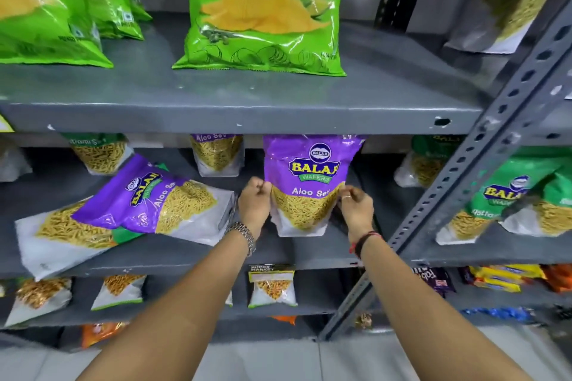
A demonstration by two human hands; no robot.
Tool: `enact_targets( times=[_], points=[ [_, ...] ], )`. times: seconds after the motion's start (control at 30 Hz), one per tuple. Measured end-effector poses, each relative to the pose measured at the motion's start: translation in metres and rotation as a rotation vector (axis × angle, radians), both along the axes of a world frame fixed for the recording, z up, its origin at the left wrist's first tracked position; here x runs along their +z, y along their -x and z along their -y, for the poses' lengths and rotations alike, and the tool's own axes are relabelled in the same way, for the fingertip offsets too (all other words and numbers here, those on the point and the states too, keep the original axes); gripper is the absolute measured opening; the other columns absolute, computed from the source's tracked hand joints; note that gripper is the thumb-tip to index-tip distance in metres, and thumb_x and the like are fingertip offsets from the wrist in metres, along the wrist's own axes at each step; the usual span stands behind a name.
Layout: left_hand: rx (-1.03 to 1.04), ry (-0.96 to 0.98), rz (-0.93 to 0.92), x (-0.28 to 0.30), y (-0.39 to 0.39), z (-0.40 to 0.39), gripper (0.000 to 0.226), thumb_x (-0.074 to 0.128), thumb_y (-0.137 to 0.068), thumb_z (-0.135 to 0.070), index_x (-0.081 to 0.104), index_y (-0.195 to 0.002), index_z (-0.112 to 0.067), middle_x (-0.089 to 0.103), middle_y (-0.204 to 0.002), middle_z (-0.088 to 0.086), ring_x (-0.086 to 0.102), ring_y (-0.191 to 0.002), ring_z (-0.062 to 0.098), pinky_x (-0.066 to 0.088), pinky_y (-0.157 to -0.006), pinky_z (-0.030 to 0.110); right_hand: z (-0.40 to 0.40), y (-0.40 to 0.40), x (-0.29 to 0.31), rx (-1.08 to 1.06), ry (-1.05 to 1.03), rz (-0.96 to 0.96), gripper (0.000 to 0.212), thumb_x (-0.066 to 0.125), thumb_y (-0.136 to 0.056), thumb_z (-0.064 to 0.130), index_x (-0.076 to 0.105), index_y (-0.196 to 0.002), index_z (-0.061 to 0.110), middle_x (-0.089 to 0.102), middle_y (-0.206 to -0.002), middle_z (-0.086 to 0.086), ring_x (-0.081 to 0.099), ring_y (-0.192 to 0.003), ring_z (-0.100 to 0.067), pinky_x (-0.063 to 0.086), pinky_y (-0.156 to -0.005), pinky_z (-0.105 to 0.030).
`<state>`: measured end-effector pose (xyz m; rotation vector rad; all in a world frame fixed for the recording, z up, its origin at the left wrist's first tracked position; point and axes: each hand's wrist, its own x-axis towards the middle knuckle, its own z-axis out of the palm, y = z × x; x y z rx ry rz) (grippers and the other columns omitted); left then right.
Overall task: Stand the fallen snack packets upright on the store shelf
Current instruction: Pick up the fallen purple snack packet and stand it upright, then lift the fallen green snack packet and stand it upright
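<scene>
A purple Aloo Sev packet (pixel 305 182) stands upright on the middle shelf (pixel 185 254), its top just under the shelf above. My left hand (pixel 254 202) pinches its left edge and my right hand (pixel 356 206) pinches its right edge. To the left, a second purple Aloo Sev packet (pixel 161 198) lies fallen on its side. It rests on top of another fallen packet with a green band (pixel 62 238), which lies flat near the shelf's front edge.
Upright packets stand at the back of the middle shelf (pixel 216 153). Green chip bags (pixel 263 9) stand on the upper shelf. A slotted grey upright (pixel 458 182) crosses at the right, with green packets (pixel 507 195) beyond it. Smaller packets (pixel 272 286) fill the lower shelf.
</scene>
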<state>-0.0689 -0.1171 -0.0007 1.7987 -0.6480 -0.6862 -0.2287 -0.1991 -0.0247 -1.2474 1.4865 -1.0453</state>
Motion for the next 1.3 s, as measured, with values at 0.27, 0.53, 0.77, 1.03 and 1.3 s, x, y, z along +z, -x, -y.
enact_targets(
  times=[0.27,0.53,0.77,1.03,1.3],
  points=[
    [0.017,0.071,-0.155,-0.028,-0.027,-0.018,0.021,0.046,-0.092,-0.019,0.06,-0.105,-0.012,0.061,-0.099,0.009,0.057,-0.091,0.022,0.049,-0.082,0.034,0.009,0.021,-0.021,0.378,-0.177,-0.455,0.018,0.049,-0.081,0.012,0.066,-0.079,0.006,0.061,-0.083,-0.017,0.064,-0.088,-0.037,0.052,-0.085,-0.047],
    [0.335,0.192,-0.357,-0.041,-0.069,-0.094,0.023,0.034,-0.095,-0.011,0.055,-0.085,-0.014,0.064,-0.077,0.006,0.063,-0.055,0.013,0.052,-0.05,0.02,-0.053,-0.038,0.017,1.049,-0.327,-0.152,0.016,0.041,-0.094,0.008,0.056,-0.099,0.007,0.06,-0.081,0.001,0.054,-0.071,-0.01,0.047,-0.057,-0.012],
    [0.481,0.078,-0.492,-0.061,-0.127,-0.13,0.018,0.042,-0.095,-0.023,0.046,-0.099,-0.006,0.055,-0.08,0.004,0.056,-0.066,0.019,0.054,-0.054,0.025,-0.059,-0.157,0.03,0.917,0.191,-0.229,0.033,0.043,-0.081,-0.007,0.067,-0.101,0.003,0.069,-0.094,-0.011,0.06,-0.084,-0.014,0.043,-0.069,-0.005],
    [0.203,-0.003,-0.676,-0.067,-0.168,-0.125,0.027,0.042,-0.094,-0.03,0.05,-0.082,-0.007,0.054,-0.073,0.006,0.058,-0.05,0.016,0.051,-0.042,0.021,-0.039,-0.264,0.013,0.83,0.044,-0.755,0.045,0.031,-0.097,0.028,0.049,-0.127,-0.001,0.05,-0.136,-0.028,0.047,-0.126,-0.041,0.039,-0.101,-0.039],
    [0.157,0.136,-0.777,-0.081,-0.182,-0.137,0.013,0.041,-0.095,-0.019,0.05,-0.088,-0.012,0.052,-0.075,0.004,0.052,-0.063,0.014,0.049,-0.05,0.017,-0.05,-0.271,0.002,0.573,-0.142,-0.69,0.03,0.051,-0.085,0.027,0.067,-0.099,0.005,0.068,-0.102,-0.013,0.06,-0.094,-0.024,0.044,-0.074,-0.031]
  ],
)
